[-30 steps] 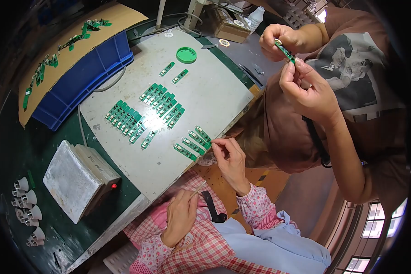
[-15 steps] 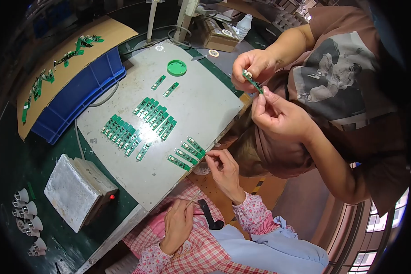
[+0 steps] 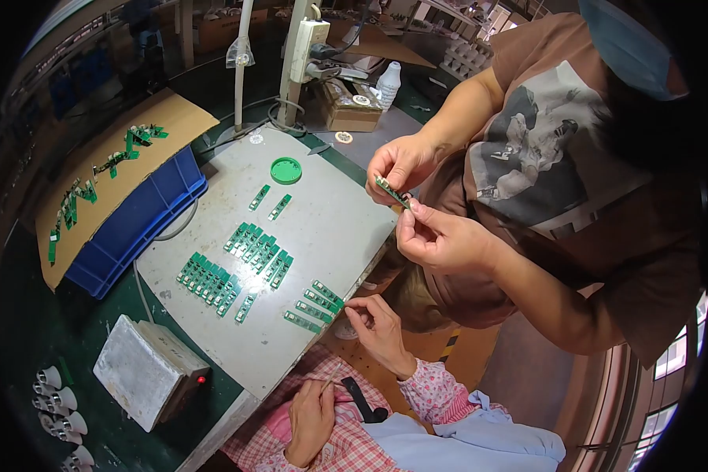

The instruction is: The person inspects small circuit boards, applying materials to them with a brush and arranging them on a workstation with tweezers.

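My right hand [image 3: 381,334] is at the table's near edge, its index fingertip at the end of a green circuit board [image 3: 323,300]. Its thumb is apart from the index finger, and nothing shows between them. That board lies in a small fan of several similar ones. Resting on my lap over the checked apron, my left hand [image 3: 311,417] is closed around a thin pale stick [image 3: 332,376]; its kind cannot be made out. More circuit boards lie in rows [image 3: 208,282] on the grey tabletop [image 3: 330,204].
Across the corner, another person's hands [image 3: 440,236] hold a circuit board [image 3: 391,191]. A green round lid [image 3: 285,171] lies on the table. At left are a blue bin [image 3: 134,236] under cardboard [image 3: 94,220] bearing boards, a metal-topped block [image 3: 145,370] and white lamp cups [image 3: 63,401].
The view has tilted up, so the table and its boards appear lower. My hands stay in about the same places. The other person still holds the circuit board.
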`<state>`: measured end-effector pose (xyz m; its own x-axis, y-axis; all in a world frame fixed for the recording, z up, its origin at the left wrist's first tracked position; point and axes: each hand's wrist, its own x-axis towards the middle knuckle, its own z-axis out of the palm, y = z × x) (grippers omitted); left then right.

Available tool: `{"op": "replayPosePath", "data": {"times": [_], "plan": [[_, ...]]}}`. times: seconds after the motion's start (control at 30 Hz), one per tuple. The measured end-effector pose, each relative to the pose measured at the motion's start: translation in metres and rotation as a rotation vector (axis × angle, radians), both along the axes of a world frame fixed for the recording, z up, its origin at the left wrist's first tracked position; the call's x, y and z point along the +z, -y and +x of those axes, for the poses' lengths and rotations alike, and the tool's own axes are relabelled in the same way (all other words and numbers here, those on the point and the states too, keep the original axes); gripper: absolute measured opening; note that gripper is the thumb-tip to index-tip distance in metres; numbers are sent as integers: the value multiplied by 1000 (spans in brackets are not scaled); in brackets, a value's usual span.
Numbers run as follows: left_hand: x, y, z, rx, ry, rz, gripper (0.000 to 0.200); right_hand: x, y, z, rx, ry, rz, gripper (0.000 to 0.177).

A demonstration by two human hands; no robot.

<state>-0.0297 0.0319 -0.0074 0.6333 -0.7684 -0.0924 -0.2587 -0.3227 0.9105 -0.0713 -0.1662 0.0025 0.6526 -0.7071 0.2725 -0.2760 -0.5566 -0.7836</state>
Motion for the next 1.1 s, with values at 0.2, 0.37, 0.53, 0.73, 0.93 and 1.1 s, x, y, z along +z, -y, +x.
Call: {"op": "replayPosePath", "data": {"times": [0.2, 0.37, 0.53, 0.73, 0.93, 1.1], "plan": [[4, -1, -1, 0, -11, -1, 13, 3, 0, 1, 0, -20, -3, 13], [3, -3, -3, 13, -12, -9, 13, -2, -4, 1, -26, -39, 67, 20], [6, -2, -2, 14, -22, -12, 13, -7, -3, 2, -25, -50, 49, 23], [0, -2, -2, 14, -12, -39, 12, -10, -1, 1, -6, -60, 67, 23], [2, -1, -2, 11, -15, -29, 12, -11, 0, 2, -2, -46, 87, 22], [4, -2, -1, 13, -19, -31, 15, -12, -2, 2, -5, -37, 117, 22]]}}
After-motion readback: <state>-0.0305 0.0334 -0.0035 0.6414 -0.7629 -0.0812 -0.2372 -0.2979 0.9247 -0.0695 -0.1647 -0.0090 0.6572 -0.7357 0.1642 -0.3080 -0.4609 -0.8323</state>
